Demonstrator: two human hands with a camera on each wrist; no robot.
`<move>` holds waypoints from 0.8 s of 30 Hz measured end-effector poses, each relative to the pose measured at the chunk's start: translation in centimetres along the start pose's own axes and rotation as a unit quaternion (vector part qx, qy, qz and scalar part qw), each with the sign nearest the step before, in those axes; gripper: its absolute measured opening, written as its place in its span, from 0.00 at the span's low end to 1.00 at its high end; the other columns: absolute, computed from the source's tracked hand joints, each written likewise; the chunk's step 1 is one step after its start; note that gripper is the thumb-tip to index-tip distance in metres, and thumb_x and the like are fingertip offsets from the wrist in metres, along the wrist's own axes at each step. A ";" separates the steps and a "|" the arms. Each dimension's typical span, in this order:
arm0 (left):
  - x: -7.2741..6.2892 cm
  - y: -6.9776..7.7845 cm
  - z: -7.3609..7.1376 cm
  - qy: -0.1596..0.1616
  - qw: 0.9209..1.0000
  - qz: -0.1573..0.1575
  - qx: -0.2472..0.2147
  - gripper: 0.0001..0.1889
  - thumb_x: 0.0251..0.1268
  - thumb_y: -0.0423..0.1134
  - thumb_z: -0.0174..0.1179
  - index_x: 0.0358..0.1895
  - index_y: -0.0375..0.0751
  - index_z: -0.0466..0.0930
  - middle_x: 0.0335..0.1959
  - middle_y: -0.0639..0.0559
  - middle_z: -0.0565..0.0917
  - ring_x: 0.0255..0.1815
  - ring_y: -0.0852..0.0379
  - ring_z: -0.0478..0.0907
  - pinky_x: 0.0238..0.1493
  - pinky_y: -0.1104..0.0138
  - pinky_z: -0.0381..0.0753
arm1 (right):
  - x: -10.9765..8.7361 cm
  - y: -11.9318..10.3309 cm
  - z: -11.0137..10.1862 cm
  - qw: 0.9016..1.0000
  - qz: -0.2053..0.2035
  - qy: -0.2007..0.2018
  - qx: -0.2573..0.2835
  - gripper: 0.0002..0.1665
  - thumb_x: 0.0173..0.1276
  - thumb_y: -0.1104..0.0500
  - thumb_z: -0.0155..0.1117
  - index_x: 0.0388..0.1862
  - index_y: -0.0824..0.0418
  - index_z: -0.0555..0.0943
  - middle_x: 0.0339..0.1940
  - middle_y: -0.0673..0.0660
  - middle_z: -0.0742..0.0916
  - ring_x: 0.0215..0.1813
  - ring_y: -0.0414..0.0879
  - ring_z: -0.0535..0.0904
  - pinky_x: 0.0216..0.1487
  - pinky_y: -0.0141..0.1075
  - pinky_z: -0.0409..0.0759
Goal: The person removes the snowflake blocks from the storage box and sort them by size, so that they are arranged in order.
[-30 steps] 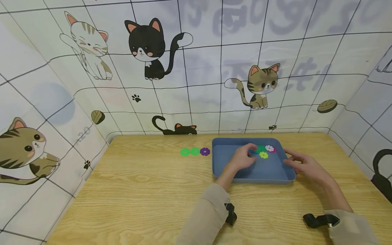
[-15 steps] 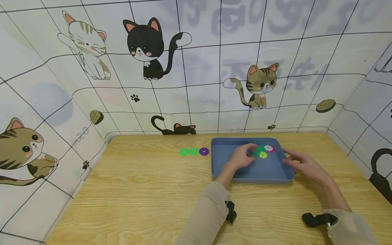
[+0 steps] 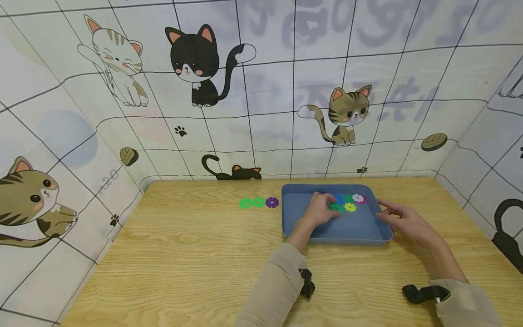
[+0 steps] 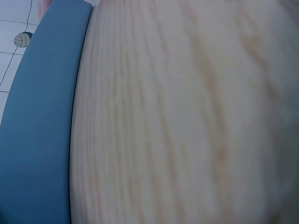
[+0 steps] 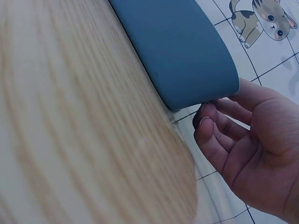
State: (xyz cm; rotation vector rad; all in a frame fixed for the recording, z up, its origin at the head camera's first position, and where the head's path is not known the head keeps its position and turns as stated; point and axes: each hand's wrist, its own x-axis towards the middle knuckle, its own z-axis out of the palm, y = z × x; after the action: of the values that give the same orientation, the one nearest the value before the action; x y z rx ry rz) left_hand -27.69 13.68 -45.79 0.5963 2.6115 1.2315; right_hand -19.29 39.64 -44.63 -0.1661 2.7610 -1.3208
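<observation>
Inside the blue tray (image 3: pixel 347 227), my left hand (image 3: pixel 320 210) bends its fingers and thumb around a green snowflake disc (image 3: pixel 336 208). Whether it pinches the disc I cannot tell. A blue disc (image 3: pixel 338 199) lies just beyond the fingertips. To the right are a teal-green disc (image 3: pixel 348 198), a yellow one (image 3: pixel 350 207) and a white one (image 3: pixel 358 198) overlapping a pink one. My right hand (image 3: pixel 404 220) grips the tray's right side, thumb at the rim. In the right wrist view, that hand's fingers (image 5: pixel 210 135) curl beneath the tray's corner (image 5: pixel 196 88).
Left of the tray, two light green discs (image 3: pixel 252 203) and a purple disc (image 3: pixel 272 202) lie in a row on the wooden table (image 3: pixel 184 254). A cat-print wall covering (image 3: pixel 269 136) stands behind and at both sides. A black strap-like object (image 3: pixel 506 227) shows at the far right.
My left fingertips have drawn slightly left and nearer, where the green disc now shows between them. The blue disc, hidden half a second ago, is visible. My right hand keeps its place on the tray.
</observation>
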 end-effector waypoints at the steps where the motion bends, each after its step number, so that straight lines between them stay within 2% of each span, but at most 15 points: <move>1: 0.0 0.0 0.0 0.002 1.000 -0.005 0.000 0.17 0.61 0.40 0.74 0.53 0.42 0.84 0.42 0.55 0.72 0.38 0.63 0.67 0.39 0.71 0.72 | 0.0 0.0 0.0 1.000 0.000 0.000 0.000 0.40 0.78 0.51 0.60 0.79 0.69 0.59 0.38 0.59 0.77 0.26 0.46 0.72 0.28 0.35 0.71; 4: -0.1 0.0 -0.1 0.005 1.000 -0.007 0.001 0.17 0.59 0.40 0.75 0.49 0.44 0.83 0.43 0.55 0.73 0.39 0.62 0.68 0.41 0.70 0.73 | 0.0 0.1 0.0 1.000 0.005 0.000 0.002 0.41 0.78 0.50 0.60 0.79 0.68 0.59 0.38 0.59 0.77 0.27 0.46 0.72 0.29 0.36 0.71; 8: -0.2 0.0 -0.2 0.000 1.000 0.006 -0.005 0.16 0.59 0.39 0.75 0.48 0.47 0.81 0.35 0.56 0.75 0.36 0.61 0.68 0.35 0.69 0.72 | 0.1 0.1 0.1 1.000 0.010 0.000 0.004 0.41 0.78 0.50 0.60 0.79 0.68 0.58 0.38 0.59 0.77 0.27 0.46 0.72 0.29 0.35 0.71; 15: -0.8 0.3 -1.0 0.004 0.997 0.013 -0.069 0.10 0.65 0.31 0.69 0.45 0.47 0.81 0.22 0.55 0.79 0.23 0.61 0.73 0.26 0.70 0.71 | 0.1 0.0 0.1 1.000 0.004 0.000 -0.003 0.40 0.78 0.51 0.60 0.79 0.68 0.58 0.37 0.59 0.77 0.27 0.46 0.72 0.30 0.36 0.72; 24: -2.0 -0.1 -2.2 0.008 0.992 0.033 -0.118 0.09 0.69 0.30 0.64 0.48 0.45 0.83 0.31 0.56 0.83 0.25 0.64 0.79 0.29 0.71 0.77 | 0.3 0.3 0.1 1.000 0.005 -0.001 -0.016 0.40 0.78 0.50 0.59 0.79 0.67 0.58 0.38 0.58 0.77 0.28 0.46 0.72 0.30 0.35 0.70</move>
State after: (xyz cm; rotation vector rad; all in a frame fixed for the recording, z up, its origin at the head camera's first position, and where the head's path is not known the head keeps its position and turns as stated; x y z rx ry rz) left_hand -26.64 11.19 -44.48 0.6335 2.4251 1.5420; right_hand -19.58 39.77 -44.92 -0.1551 2.7789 -1.2726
